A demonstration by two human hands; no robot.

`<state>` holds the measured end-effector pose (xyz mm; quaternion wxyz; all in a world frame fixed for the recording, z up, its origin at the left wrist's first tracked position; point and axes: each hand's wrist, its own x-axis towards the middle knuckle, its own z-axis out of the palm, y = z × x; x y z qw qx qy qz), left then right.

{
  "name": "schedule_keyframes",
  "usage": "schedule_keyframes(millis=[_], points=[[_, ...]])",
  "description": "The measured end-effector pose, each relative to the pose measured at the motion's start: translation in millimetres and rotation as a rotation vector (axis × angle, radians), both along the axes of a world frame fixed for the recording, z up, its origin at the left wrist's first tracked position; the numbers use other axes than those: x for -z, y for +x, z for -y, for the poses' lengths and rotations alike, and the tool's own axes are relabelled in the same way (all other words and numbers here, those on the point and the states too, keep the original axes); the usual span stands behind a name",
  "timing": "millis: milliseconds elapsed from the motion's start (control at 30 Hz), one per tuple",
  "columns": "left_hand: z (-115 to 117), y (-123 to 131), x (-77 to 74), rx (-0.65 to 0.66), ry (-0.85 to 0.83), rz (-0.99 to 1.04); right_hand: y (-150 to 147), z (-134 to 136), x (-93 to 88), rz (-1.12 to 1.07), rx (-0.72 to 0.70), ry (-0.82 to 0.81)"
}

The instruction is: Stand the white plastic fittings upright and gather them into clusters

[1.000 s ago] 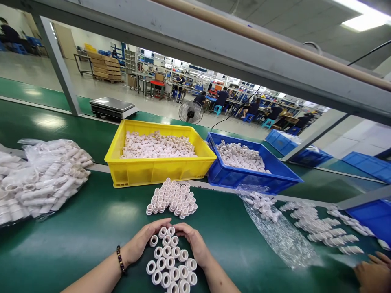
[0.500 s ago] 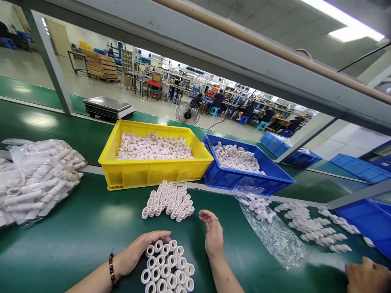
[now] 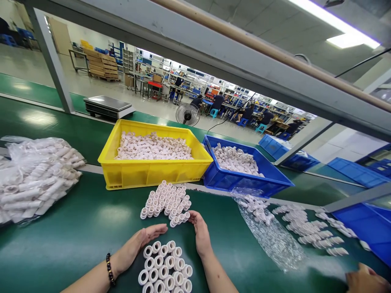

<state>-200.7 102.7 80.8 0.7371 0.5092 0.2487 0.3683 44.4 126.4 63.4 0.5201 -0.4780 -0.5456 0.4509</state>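
White plastic pipe fittings stand on end in two groups on the green table. The far group [image 3: 166,201] is packed into rows, and the near group [image 3: 165,266] shows its round openings facing up. My left hand [image 3: 137,246], with a beaded bracelet on the wrist, lies between the two groups, fingers stretched out and holding nothing. At the right front corner of the far group, my right hand [image 3: 200,236] has its fingers extended, their tips against or very close to the end fittings. It grips nothing.
Behind the groups stand a yellow bin [image 3: 159,173] and a blue bin [image 3: 250,179] of fittings. A full clear bag [image 3: 39,179] lies left. Rightward are a flat plastic bag [image 3: 271,240], rows of loose fittings [image 3: 308,228] and another person's hand [image 3: 366,278].
My right hand has moved left to the far group's corner, where several fittings now sit slightly nearer to me. My left hand has shifted slightly away from the near group, toward the far one.
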Motion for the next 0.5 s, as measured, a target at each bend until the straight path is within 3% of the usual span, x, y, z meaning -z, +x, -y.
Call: schedule_keyframes(millis=[267, 500], points=[[-0.8, -0.8, -1.4, 0.025, 0.003, -0.011, -2.3, 3.3, -2.8, 0.053, -0.11, -0.003], [-1.2, 0.3, 1.0, 0.023, 0.011, -0.003, -4.9, 6.2, -3.8, -0.025, -0.233, -0.064]])
